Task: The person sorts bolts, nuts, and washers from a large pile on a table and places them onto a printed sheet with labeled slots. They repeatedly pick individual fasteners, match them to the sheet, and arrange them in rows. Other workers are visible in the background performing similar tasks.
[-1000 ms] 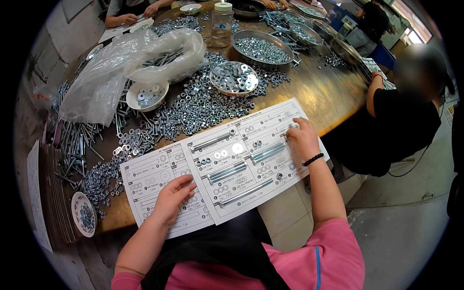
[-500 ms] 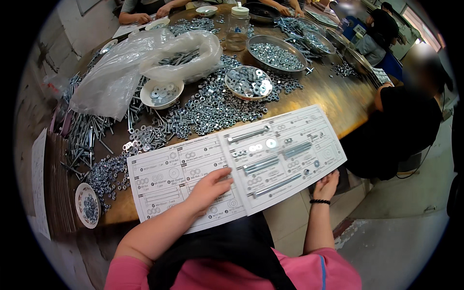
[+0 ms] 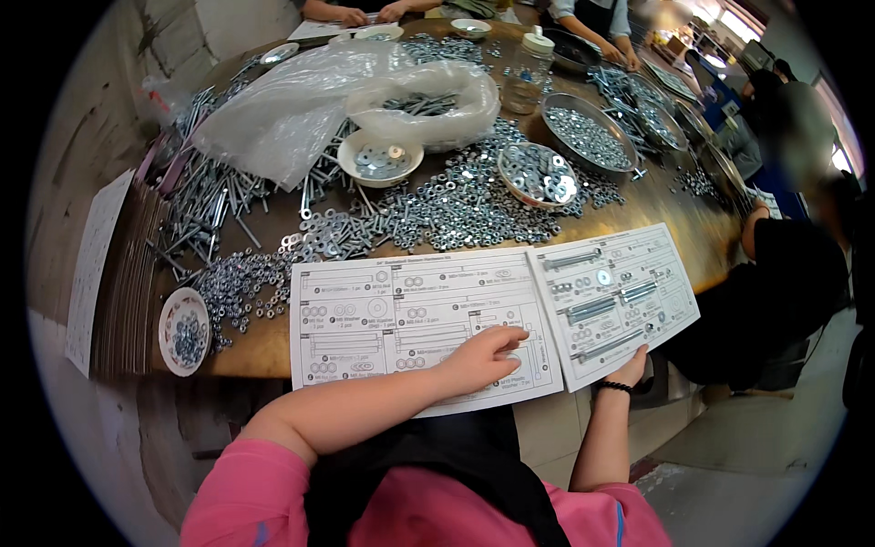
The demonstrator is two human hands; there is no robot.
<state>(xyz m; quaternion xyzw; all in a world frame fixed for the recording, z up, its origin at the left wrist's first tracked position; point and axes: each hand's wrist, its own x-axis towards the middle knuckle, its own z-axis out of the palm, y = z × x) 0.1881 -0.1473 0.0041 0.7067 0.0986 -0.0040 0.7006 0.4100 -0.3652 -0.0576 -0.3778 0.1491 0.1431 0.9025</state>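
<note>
- Our left hand (image 3: pixel 481 357) lies palm down, fingers stretched flat and slightly spread, forearm bare and angled in from the lower left, pink sleeve at the shoulder.
- Our right hand (image 3: pixel 631 369) reaches up, its grip pinched, thumb hidden, a dark band circling the wrist.

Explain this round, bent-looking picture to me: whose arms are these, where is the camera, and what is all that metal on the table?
The camera sits on a person's head and looks down, so the arms from the bottom edge are that person's own. Its wide lens bends straight edges. The left hand rests flat on a white printed sheet with drawings of parts. The right hand grips the near edge of a second sheet, which carries real bolts and washers. Beyond lie loose nuts and washers, long bolts, small bowls, metal pans, a clear plastic bag and a jar on the brown table. Other people work around it.
</note>
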